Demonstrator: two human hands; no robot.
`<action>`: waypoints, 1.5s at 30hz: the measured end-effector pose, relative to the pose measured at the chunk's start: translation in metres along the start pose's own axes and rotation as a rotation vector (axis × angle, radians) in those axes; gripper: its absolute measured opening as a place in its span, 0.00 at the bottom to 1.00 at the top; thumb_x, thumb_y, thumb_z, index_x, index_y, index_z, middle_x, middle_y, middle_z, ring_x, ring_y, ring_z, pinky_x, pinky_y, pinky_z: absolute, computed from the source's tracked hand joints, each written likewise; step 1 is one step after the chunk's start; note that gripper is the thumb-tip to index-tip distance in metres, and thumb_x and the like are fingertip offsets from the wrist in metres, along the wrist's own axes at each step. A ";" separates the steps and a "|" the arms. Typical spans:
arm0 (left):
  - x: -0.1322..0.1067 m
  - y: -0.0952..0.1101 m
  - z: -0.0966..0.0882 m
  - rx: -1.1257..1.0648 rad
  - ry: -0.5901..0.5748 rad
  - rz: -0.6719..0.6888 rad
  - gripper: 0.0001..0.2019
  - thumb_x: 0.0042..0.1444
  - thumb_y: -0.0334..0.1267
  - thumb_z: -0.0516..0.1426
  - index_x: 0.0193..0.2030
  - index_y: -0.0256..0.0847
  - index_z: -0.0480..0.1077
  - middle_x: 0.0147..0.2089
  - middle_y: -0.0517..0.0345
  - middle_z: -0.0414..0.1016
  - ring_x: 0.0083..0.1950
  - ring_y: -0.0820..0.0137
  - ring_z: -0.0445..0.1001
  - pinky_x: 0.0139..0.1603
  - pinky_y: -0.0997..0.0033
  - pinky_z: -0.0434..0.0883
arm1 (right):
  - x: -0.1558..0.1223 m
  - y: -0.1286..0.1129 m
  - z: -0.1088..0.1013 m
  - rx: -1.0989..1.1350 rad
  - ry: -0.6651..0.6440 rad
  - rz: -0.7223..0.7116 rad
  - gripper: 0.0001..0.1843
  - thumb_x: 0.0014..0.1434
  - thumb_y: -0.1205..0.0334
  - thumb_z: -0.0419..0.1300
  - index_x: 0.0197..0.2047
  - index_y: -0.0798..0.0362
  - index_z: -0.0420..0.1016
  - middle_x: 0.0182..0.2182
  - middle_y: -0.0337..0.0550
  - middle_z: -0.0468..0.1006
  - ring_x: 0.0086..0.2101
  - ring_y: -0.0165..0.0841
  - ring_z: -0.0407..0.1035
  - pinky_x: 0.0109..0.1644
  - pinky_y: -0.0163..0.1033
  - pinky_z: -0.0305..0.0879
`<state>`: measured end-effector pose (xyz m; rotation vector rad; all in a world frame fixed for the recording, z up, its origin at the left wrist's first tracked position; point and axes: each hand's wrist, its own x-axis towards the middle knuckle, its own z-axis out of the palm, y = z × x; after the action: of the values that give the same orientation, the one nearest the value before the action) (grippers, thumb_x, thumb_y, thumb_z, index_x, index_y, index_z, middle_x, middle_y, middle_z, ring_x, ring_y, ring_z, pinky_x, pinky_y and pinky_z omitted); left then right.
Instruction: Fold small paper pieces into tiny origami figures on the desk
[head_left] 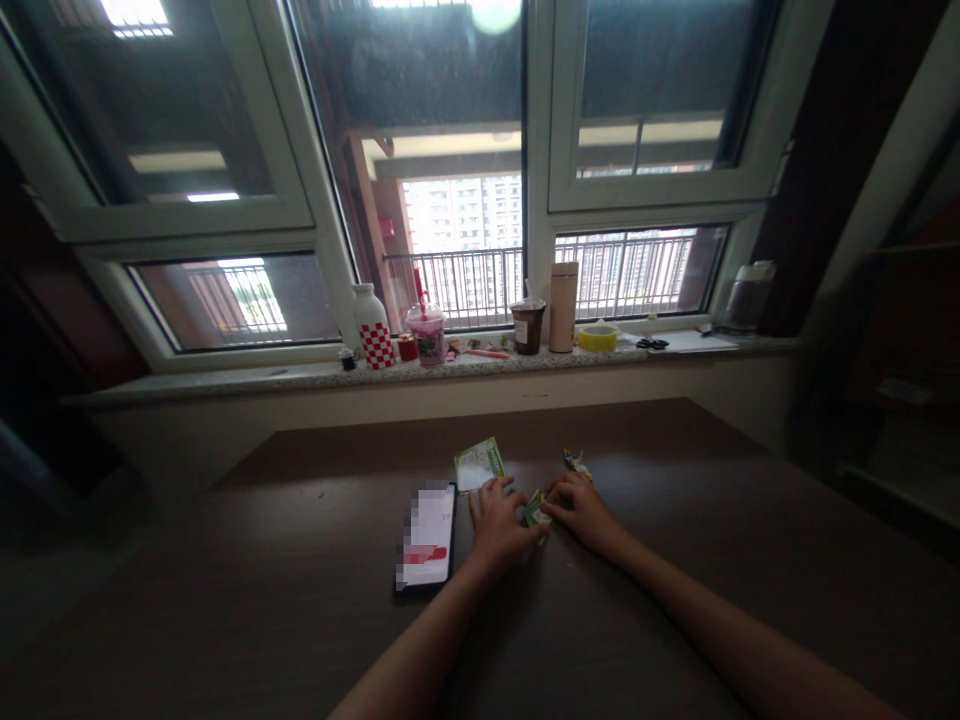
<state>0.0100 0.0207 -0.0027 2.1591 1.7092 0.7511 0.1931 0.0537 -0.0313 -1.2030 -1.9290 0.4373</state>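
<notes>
Over the brown table, my left hand (499,522) has its thumb and index finger at the left and near edges of a small green-and-white packet (535,508). My right hand (583,510) pinches the same packet at its right side, fingers closed. What is printed on the packet is too small to read. Just beyond my left fingertips lies a flat green-and-white card or sheet (480,466). A small crumpled piece, perhaps a wrapper (576,463), lies past my right knuckles, partly hidden. To the left of my left hand is a phone (427,540) with a lit screen.
Beyond the table (337,460) runs a stone windowsill (300,377). On it stand a checked bottle (375,335), a pink cup with straw (426,335), a dark drink cup (528,328), a beige flask (562,308), yellow tape (598,338) and black scissors (652,343).
</notes>
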 end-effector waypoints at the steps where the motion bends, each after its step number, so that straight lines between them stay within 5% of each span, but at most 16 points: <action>1: 0.000 0.000 0.000 0.000 0.004 0.000 0.19 0.44 0.51 0.65 0.42 0.47 0.76 0.64 0.51 0.63 0.68 0.51 0.53 0.69 0.42 0.43 | 0.000 0.000 -0.001 0.003 0.008 0.001 0.04 0.52 0.62 0.66 0.28 0.52 0.77 0.37 0.45 0.77 0.44 0.40 0.68 0.54 0.48 0.58; 18: -0.001 0.000 0.001 0.016 -0.009 0.022 0.20 0.43 0.53 0.65 0.42 0.48 0.76 0.64 0.51 0.63 0.69 0.51 0.51 0.68 0.40 0.40 | 0.002 -0.004 -0.007 0.089 0.076 0.003 0.11 0.57 0.53 0.61 0.31 0.50 0.78 0.35 0.45 0.76 0.43 0.41 0.68 0.54 0.48 0.59; 45: -0.002 0.005 0.001 0.059 -0.009 -0.008 0.19 0.48 0.53 0.62 0.45 0.49 0.75 0.64 0.51 0.62 0.68 0.53 0.51 0.69 0.42 0.41 | 0.001 -0.007 -0.007 -0.005 0.109 -0.028 0.08 0.59 0.56 0.58 0.33 0.49 0.76 0.36 0.44 0.75 0.45 0.41 0.66 0.57 0.50 0.57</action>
<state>0.0140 0.0178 -0.0015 2.1894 1.7557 0.6967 0.1941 0.0502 -0.0219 -1.1773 -1.8524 0.3450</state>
